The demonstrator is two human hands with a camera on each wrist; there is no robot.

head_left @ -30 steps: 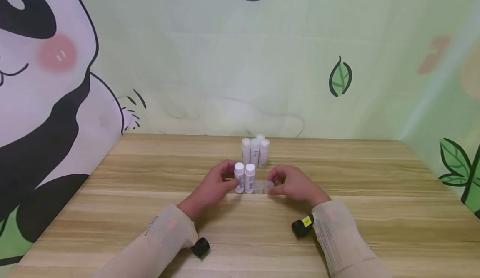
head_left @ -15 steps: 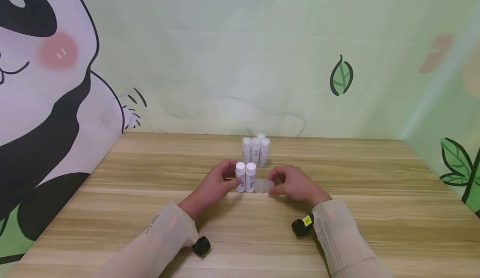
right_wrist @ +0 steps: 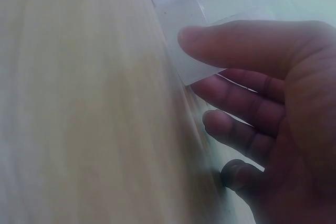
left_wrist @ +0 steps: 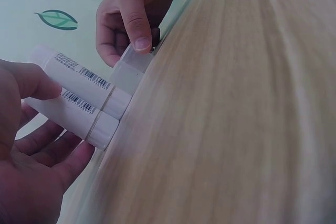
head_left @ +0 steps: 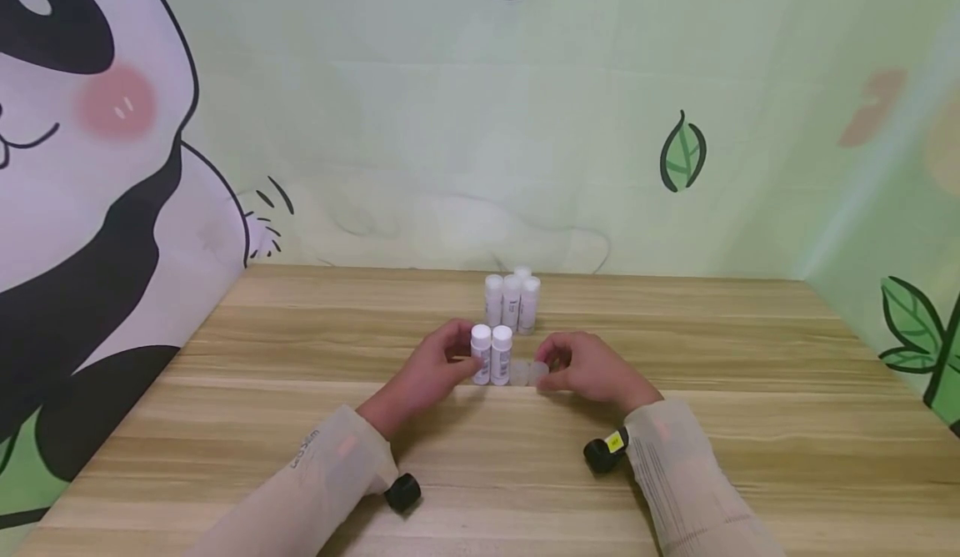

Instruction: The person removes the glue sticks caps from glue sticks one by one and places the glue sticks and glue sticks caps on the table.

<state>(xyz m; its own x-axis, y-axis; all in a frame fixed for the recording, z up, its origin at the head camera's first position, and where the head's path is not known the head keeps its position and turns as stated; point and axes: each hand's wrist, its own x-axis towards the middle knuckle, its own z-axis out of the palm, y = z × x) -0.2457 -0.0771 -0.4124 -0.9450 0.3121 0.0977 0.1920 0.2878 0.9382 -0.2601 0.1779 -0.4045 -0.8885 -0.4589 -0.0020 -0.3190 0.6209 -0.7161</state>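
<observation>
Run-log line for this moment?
left hand: grips upright white cylindrical tube | right hand: pinches translucent plastic piece | between hands: second white tube | behind: four white capped tubes

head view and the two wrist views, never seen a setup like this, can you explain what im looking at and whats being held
There is no machine here, just a person's two bare hands. The widest picture comes from a camera worn on the head, looking forward and down; the other two come from cameras on the wrists, which is why the scene looks tilted there.

On the wooden table, two white tubes stand side by side in front, and at least four more, the back tubes, stand behind them.

The left hand grips the left front tube. The right hand pinches a translucent plastic piece beside the pair. I can't tell whether the pair sits inside it.
</observation>
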